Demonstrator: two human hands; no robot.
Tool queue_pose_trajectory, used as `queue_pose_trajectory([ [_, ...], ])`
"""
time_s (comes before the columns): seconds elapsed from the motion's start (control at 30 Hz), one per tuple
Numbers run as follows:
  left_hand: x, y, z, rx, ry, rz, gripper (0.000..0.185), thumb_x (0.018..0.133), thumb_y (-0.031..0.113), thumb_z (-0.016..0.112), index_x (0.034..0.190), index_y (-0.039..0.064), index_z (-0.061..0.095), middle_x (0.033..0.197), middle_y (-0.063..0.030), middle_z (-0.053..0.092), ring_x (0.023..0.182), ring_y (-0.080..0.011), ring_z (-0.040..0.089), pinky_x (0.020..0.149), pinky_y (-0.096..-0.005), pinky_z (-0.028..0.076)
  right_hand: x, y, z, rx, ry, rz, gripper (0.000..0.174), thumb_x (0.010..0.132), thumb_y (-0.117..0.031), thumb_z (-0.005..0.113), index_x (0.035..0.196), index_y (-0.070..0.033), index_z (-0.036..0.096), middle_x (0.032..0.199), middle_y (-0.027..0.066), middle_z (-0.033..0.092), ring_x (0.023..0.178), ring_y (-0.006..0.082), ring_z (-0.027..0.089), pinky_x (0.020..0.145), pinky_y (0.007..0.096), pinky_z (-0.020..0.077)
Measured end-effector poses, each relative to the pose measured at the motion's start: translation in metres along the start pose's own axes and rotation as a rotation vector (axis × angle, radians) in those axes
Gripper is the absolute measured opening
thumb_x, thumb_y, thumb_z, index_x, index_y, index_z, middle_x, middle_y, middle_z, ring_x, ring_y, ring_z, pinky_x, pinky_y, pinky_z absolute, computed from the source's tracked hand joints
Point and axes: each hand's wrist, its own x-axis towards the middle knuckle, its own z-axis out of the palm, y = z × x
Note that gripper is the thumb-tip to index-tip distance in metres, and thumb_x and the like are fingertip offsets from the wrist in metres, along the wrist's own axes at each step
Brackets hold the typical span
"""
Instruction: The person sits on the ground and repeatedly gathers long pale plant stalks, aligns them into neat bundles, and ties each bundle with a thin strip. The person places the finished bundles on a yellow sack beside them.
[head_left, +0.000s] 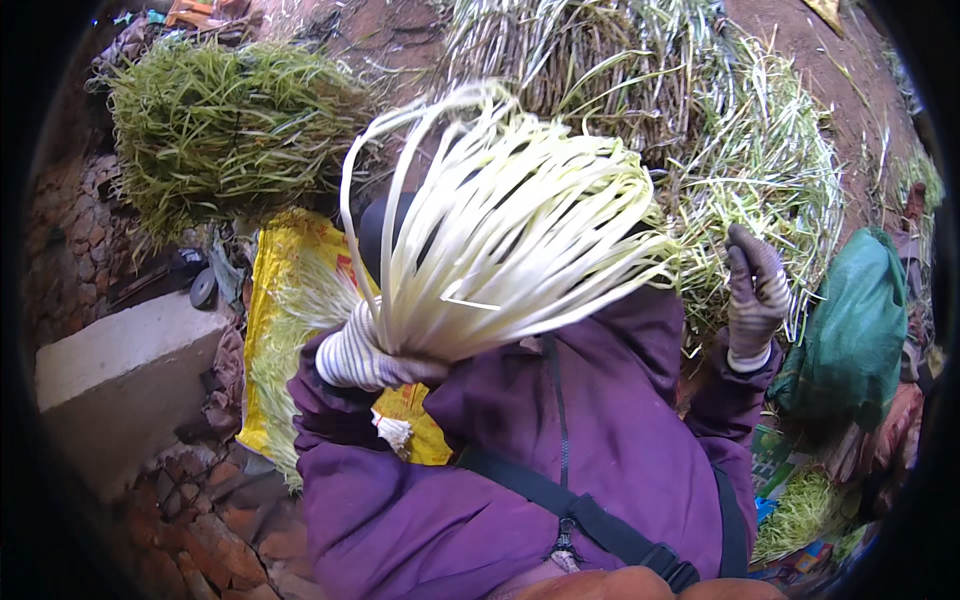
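Observation:
My left hand (375, 356), in a striped knit glove, grips a large bunch of long, pale leafy stalks (495, 247), which look like blanched chives. The leaves fan up and to the right in front of my purple jacket, and their tips droop. To the right, apart from the bunch, my right hand (756, 292) is raised in a glove with dark fingers. Its fingers are curled together, and I see nothing in them. Beneath my left forearm, a yellow printed sack (274, 262) lies spread with more pale leaves (281, 367) on it.
A heap of green leaves (232, 135) sits at the upper left. Large piles of stalks (600, 82) and cut leaves (780, 165) cover the ground ahead and right. A green woven sack (855, 322) stands beyond my right hand. A concrete block (127, 360) borders broken brick ground (217, 544) at left.

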Motion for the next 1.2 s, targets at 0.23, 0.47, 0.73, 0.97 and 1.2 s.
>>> queue_pose_trajectory([
  [0.23,0.059,-0.015,0.063,-0.185,-0.102,-0.018,0.045,0.079,-0.003,0.078,0.12,-0.001,0.061,0.098,-0.0055,0.068,0.09,-0.013,0.061,0.079,-0.03,0.05,-0.002,-0.071,-0.027,0.598,-0.149,-0.22,0.024,0.087,-0.018,0.069,0.088,0.006,0.07,0.066,0.009,0.065,0.055,0.0167,0.059,0.054,0.0294,0.047],
  [0.47,0.081,-0.057,0.09,-0.083,-0.094,-0.185,0.035,0.082,0.008,0.078,0.114,0.0,0.067,0.092,-0.0003,0.069,0.081,-0.0059,0.059,0.072,-0.0226,0.049,-0.016,-0.042,0.016,0.379,-0.269,0.362,0.037,0.085,-0.004,0.075,0.12,0.003,0.064,0.078,-0.0018,0.058,0.068,0.0045,0.05,0.06,0.0195,0.0414],
  [0.73,0.077,-0.074,0.096,-0.013,-0.105,-0.256,0.032,0.084,0.009,0.076,0.113,-0.001,0.067,0.091,0.0008,0.069,0.081,-0.0057,0.059,0.073,-0.0238,0.049,-0.031,-0.026,0.03,0.372,-0.538,0.635,0.024,0.086,-0.017,0.075,0.103,0.0,0.069,0.082,0.0024,0.067,0.075,0.0045,0.058,0.069,0.0227,0.0495],
  [0.97,0.08,-0.083,0.097,-0.107,-0.026,-0.214,0.036,0.08,0.008,0.08,0.113,0.0,0.068,0.098,-0.0003,0.07,0.087,-0.0074,0.062,0.077,-0.0253,0.05,-0.035,-0.054,0.013,0.506,-0.885,0.35,0.014,0.089,-0.012,0.071,0.097,-0.002,0.067,0.085,0.0081,0.07,0.079,0.0172,0.069,0.072,0.028,0.0537],
  [1.2,0.083,-0.094,0.085,-0.248,-0.046,-0.245,0.038,0.076,0.005,0.081,0.112,0.0,0.067,0.099,-0.0045,0.07,0.09,-0.0104,0.064,0.083,-0.0264,0.05,-0.048,-0.081,0.039,0.961,-1.416,0.077,0.018,0.091,-0.02,0.069,0.096,-0.003,0.065,0.081,0.0095,0.068,0.071,0.0258,0.067,0.063,0.0327,0.0509],
])
